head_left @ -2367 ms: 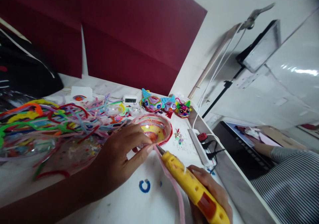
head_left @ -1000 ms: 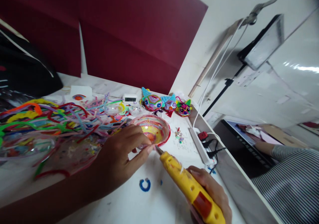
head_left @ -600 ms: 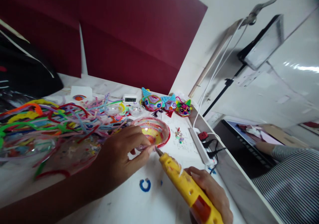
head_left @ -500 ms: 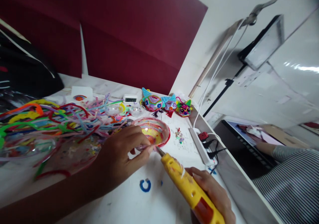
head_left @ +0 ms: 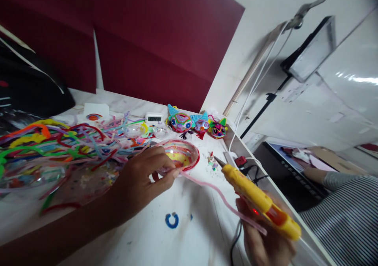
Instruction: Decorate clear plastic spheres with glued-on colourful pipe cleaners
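My left hand (head_left: pixel 143 177) pinches the near rim of a bowl-shaped shell (head_left: pixel 193 155) with bands of red, pink and yellow. A pink pipe cleaner (head_left: pixel 217 191) runs from those fingertips toward the lower right, its far end loose in front of my other hand. Wrapped around a yellow glue gun (head_left: pixel 246 189), my right hand (head_left: pixel 265 238) holds it to the right of the shell, nozzle pointing up and left, apart from the rim. A red light glows on the gun. On the table below lies a blue curled piece (head_left: pixel 171 220).
Several colourful pipe cleaners (head_left: pixel 73 140) pile up at left. Decorated animal-face ornaments (head_left: pixel 181 122) and a small digital clock (head_left: pixel 154 118) stand at the back. A power strip (head_left: pixel 233 159) lies along the right edge. Beyond it is another person's striped sleeve (head_left: pixel 339 177).
The glue gun has moved right and away from the shell's rim. The pink pipe cleaner's long free length now shows. My left hand stays at the rim.
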`<action>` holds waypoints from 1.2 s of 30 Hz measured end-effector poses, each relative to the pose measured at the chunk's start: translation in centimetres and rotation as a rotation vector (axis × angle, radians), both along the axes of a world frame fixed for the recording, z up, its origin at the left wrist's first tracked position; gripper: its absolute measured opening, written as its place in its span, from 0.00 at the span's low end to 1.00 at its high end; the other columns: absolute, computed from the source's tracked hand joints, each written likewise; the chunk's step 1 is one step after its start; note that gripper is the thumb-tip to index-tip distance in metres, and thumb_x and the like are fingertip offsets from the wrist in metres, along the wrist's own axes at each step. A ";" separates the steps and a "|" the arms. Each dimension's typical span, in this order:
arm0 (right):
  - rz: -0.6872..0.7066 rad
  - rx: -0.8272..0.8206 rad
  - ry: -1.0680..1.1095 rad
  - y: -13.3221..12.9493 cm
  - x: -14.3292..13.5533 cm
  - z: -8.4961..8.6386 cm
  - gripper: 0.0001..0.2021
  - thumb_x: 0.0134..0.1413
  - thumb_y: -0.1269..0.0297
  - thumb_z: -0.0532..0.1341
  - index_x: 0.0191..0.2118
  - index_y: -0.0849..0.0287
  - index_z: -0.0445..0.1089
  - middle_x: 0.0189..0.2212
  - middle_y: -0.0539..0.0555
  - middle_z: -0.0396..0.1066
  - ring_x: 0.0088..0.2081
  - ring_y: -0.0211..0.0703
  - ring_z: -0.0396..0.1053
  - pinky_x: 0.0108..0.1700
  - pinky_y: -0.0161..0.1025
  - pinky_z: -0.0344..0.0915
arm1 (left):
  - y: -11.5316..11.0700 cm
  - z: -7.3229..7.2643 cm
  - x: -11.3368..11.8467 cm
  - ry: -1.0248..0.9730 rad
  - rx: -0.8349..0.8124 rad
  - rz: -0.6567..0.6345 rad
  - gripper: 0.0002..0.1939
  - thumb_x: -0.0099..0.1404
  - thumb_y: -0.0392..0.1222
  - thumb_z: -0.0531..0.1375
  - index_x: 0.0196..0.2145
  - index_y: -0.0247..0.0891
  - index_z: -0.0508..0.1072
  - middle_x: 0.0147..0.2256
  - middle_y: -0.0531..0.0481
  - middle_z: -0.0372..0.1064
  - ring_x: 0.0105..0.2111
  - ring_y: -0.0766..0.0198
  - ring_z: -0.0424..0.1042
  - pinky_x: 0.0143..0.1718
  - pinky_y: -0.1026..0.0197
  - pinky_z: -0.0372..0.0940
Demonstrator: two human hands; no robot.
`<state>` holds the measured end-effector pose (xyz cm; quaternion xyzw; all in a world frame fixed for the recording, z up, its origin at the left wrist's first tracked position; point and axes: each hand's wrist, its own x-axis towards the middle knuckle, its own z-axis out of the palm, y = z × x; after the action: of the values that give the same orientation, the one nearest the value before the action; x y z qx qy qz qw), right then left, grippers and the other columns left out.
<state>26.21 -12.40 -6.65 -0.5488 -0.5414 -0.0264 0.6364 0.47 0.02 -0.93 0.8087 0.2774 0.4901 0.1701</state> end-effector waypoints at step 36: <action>0.614 -1.222 -0.107 -1.8 -6.9 2.7 0.09 0.53 0.66 0.64 0.41 0.60 0.71 0.26 0.48 0.69 0.24 0.34 0.62 0.26 0.31 0.57 | 1.7 1.2 -1.1 -0.170 0.028 0.246 0.06 0.55 0.36 0.62 0.22 0.41 0.70 0.23 0.55 0.64 0.25 0.64 0.64 0.28 0.59 0.58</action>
<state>19.34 -14.18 -3.94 -0.6288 -0.6210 0.4384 0.1636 -0.59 1.74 0.28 0.7265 0.3521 0.5778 0.1200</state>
